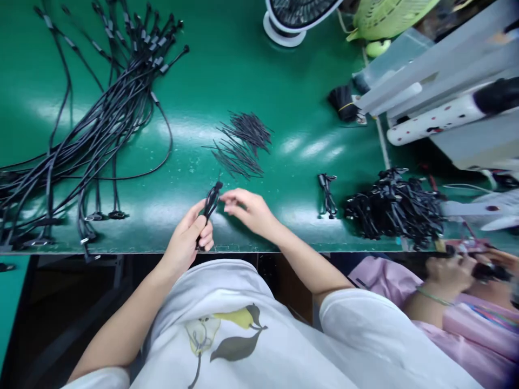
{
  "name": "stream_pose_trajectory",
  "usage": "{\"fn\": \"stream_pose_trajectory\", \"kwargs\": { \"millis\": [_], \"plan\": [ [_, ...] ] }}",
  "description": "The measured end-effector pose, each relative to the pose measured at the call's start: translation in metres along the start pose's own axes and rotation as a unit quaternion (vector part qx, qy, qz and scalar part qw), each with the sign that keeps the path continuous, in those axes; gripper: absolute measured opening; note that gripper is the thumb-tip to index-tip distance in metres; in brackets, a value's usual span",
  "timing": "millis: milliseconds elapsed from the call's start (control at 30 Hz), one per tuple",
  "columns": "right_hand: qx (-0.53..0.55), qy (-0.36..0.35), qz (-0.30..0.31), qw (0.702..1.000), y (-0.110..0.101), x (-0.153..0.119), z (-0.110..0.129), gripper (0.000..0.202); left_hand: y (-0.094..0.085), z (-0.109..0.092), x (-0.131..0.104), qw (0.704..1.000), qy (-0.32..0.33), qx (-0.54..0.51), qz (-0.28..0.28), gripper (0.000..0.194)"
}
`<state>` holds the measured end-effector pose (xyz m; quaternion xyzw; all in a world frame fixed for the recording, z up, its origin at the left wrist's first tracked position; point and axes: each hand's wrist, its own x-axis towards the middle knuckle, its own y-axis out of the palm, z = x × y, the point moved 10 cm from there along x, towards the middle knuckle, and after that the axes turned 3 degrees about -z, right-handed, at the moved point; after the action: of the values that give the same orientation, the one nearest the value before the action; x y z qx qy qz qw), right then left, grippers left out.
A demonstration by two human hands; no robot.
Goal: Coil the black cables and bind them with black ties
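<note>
My left hand is wrapped around a black cable folded into a small bundle, its upper end pointing away from me above the table's front edge. Just to the right of that bundle is my right hand, its fingers loosely bent and apart, fingertips close to the cable; I see nothing in them. Beyond both hands lies a loose pile of short, thin black ties. One bundled cable rests alone on the table to the right of my right hand.
Long loose black cables spread over the left of the green table. At right is a heap of bundled cables, with a co-worker's hands beside it. A white fan, a green basket and a dotted white tube stand farther back.
</note>
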<state>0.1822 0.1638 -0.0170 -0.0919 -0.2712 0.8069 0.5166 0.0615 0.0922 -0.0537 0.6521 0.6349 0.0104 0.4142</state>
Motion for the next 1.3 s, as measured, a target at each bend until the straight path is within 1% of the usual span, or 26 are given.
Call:
{"fn": "stream_pose_trajectory", "kwargs": {
  "millis": [33,67,133,167,200,267,333,367,400,467,533,633,700,733,800,867,933,967,1000,1033,1100,1133,1167,1233,1267,1300],
  "plan": [
    [0.001,-0.034,0.016,0.999,0.017,-0.005,0.015,0.016,-0.003,0.0,0.005,1.0,0.016,0.014,-0.005,0.039],
    [-0.017,-0.067,0.017,0.997,0.028,-0.009,0.027,0.016,-0.007,-0.002,0.009,0.999,0.04,0.034,-0.013,0.033],
    [-0.105,-0.121,-0.005,0.987,0.039,-0.012,0.045,0.017,-0.018,-0.009,0.014,0.989,0.095,0.105,-0.039,0.026],
    [-0.169,-0.148,-0.019,0.974,0.041,-0.013,0.052,0.019,-0.023,-0.013,0.014,0.979,0.12,0.154,-0.053,0.024],
    [-0.235,-0.178,-0.027,0.955,0.044,-0.013,0.06,0.021,-0.027,-0.016,0.014,0.965,0.141,0.209,-0.068,0.023],
    [-0.342,-0.255,-0.023,0.904,0.05,-0.012,0.075,0.025,-0.03,-0.025,0.009,0.928,0.181,0.314,-0.091,0.022],
    [-0.381,-0.351,-0.003,0.856,0.057,-0.015,0.092,0.027,-0.027,-0.035,0.003,0.893,0.22,0.381,-0.093,0.021],
    [-0.381,-0.393,0.012,0.837,0.06,-0.016,0.099,0.027,-0.024,-0.038,0.0,0.884,0.231,0.397,-0.085,0.019],
    [-0.378,-0.426,0.03,0.821,0.062,-0.017,0.105,0.026,-0.022,-0.041,-0.002,0.881,0.235,0.405,-0.074,0.017],
    [-0.376,-0.465,0.068,0.799,0.067,-0.018,0.113,0.025,-0.022,-0.041,-0.004,0.888,0.215,0.403,-0.05,0.019],
    [-0.397,-0.48,0.107,0.775,0.071,-0.018,0.118,0.024,-0.025,-0.037,-0.002,0.905,0.177,0.386,-0.032,0.021],
    [-0.455,-0.496,0.149,0.725,0.079,-0.024,0.124,0.023,-0.034,-0.018,0.003,0.946,0.09,0.31,-0.014,0.022],
    [-0.495,-0.506,0.166,0.686,0.084,-0.029,0.125,0.023,-0.034,-0.004,0.008,0.97,0.036,0.24,0.0,0.021],
    [-0.509,-0.513,0.173,0.669,0.086,-0.031,0.124,0.022,-0.033,0.001,0.01,0.976,0.023,0.217,0.006,0.022],
    [-0.531,-0.528,0.179,0.639,0.09,-0.034,0.12,0.022,-0.029,0.002,0.014,0.979,0.029,0.201,0.007,0.024],
    [-0.549,-0.539,0.174,0.615,0.094,-0.033,0.113,0.023,-0.026,-0.001,0.018,0.981,0.046,0.188,-0.002,0.022],
    [-0.564,-0.538,0.155,0.606,0.097,-0.027,0.107,0.023,-0.022,-0.003,0.021,0.984,0.059,0.167,-0.011,0.02],
    [-0.565,-0.533,0.14,0.614,0.098,-0.023,0.106,0.022,-0.021,-0.004,0.022,0.989,0.06,0.135,-0.016,0.019],
    [-0.558,-0.525,0.124,0.631,0.097,-0.018,0.106,0.02,-0.021,-0.004,0.023,0.994,0.059,0.09,-0.024,0.019],
    [-0.539,-0.514,0.106,0.658,0.095,-0.012,0.109,0.018,-0.021,-0.004,0.024,0.997,0.059,0.04,-0.033,0.019],
    [-0.477,-0.483,0.067,0.731,0.087,0.0,0.117,0.017,-0.024,-0.009,0.025,0.994,0.079,-0.052,-0.064,0.021],
    [-0.439,-0.457,0.049,0.772,0.081,0.007,0.12,0.019,-0.027,-0.016,0.024,0.988,0.105,-0.084,-0.081,0.024],
    [-0.397,-0.418,0.036,0.816,0.074,0.016,0.121,0.02,-0.029,-0.024,0.021,0.981,0.14,-0.1,-0.094,0.026],
    [-0.297,-0.305,0.027,0.904,0.06,0.037,0.114,0.023,-0.032,-0.044,0.012,0.965,0.215,-0.109,-0.106,0.025],
    [-0.24,-0.241,0.034,0.94,0.055,0.046,0.106,0.026,-0.034,-0.054,0.005,0.957,0.252,-0.092,-0.112,0.022],
    [-0.184,-0.183,0.044,0.965,0.051,0.053,0.097,0.029,-0.034,-0.064,-0.003,0.95,0.287,-0.047,-0.117,0.017]
  ]
}}
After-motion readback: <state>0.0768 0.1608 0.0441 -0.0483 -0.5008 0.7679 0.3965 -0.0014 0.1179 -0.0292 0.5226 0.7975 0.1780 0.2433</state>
